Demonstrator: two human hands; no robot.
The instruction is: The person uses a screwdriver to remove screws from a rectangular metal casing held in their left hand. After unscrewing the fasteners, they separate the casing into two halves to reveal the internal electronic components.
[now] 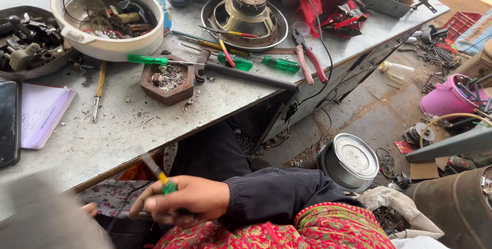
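Right hand [187,200], at 6 o'clock below the table [102,141] edge, has fingers wrapped around a green-handled screwdriver [163,182], tip angled toward 11 o'clock for control. Left hand [90,209] mostly hidden; fingers' state cannot be told.

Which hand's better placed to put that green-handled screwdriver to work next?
Right, probably. The right hand grips the green-handled screwdriver, tip raised by the table edge. Only the left hand fingertips show, behind a blurred grey object.
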